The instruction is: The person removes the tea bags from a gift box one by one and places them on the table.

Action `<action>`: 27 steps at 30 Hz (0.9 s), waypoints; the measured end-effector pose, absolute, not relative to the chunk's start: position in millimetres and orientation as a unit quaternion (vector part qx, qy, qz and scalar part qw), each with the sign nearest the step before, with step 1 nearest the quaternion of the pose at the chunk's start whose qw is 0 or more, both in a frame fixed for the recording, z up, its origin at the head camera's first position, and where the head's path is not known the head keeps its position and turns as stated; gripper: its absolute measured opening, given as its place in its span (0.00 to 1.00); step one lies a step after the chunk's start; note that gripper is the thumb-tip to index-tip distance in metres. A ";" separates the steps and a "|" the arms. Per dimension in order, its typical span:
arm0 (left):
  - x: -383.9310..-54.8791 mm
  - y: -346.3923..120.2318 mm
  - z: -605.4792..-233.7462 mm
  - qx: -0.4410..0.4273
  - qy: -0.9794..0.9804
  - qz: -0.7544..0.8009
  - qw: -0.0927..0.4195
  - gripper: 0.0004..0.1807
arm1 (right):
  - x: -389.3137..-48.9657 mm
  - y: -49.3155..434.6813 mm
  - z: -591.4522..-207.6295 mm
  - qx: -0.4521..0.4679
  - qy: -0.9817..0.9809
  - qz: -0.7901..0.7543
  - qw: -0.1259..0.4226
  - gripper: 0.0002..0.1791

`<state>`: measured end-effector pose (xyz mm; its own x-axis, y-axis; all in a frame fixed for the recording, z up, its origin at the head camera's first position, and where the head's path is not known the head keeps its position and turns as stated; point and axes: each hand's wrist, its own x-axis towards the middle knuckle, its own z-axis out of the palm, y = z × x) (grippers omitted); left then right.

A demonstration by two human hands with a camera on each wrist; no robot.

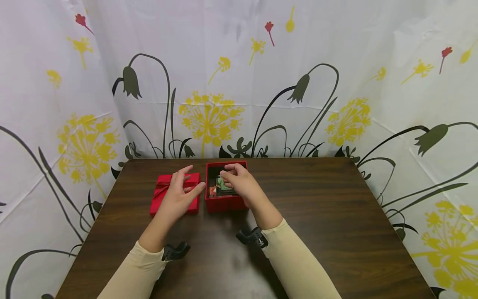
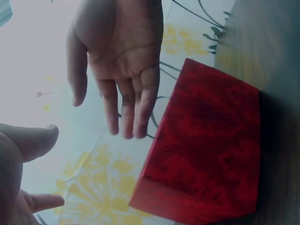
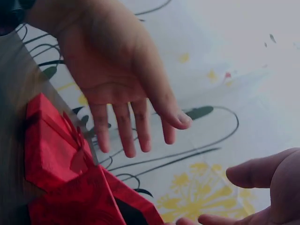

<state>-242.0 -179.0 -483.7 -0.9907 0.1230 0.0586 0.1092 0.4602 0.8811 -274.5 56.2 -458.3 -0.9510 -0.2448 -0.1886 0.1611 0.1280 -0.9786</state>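
My left hand (image 1: 178, 197) hovers above the red lid (image 1: 192, 205), fingers spread and relaxed, holding nothing. A dark red ribbon bow (image 1: 161, 187) is tied across that lid, which lies on the table left of the red box (image 1: 226, 203). Over the open box is my right hand (image 1: 240, 182), partly covering its black inside. The left wrist view shows the right hand's fingers (image 2: 126, 101) straight and bare beside the patterned box wall (image 2: 206, 145). Inside the box lie a green patterned item (image 1: 222, 184) and a small orange-red piece (image 1: 212, 191); the rest is hidden by the hand.
The dark wooden table (image 1: 317, 216) extends to both sides and toward me. Behind it hangs a white curtain (image 1: 224, 37) printed with flowers. Each wrist wears a black strapped device, one on the left (image 1: 176, 251) and one on the right (image 1: 252, 236).
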 end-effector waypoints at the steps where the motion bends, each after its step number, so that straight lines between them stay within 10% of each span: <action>1: -243.9 -176.8 -485.8 0.069 0.854 0.516 0.010 0.48 | -277.2 58.0 -458.7 -0.026 0.724 -0.670 0.165 0.28; 20: -272.6 -137.0 -522.6 0.061 0.859 0.504 0.065 0.67 | -309.0 61.5 -474.7 0.039 0.616 -0.754 0.224 0.41; 27: -276.2 -130.1 -532.6 0.056 0.866 0.492 0.067 0.72 | -313.7 58.8 -477.5 0.024 0.614 -0.754 0.231 0.31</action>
<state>-276.2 -130.1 -532.6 -0.9847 0.1637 -0.0602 0.0319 0.5086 0.8604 -313.7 58.8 -477.5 -0.8922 -0.3192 -0.3194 0.3774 -0.1386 -0.9156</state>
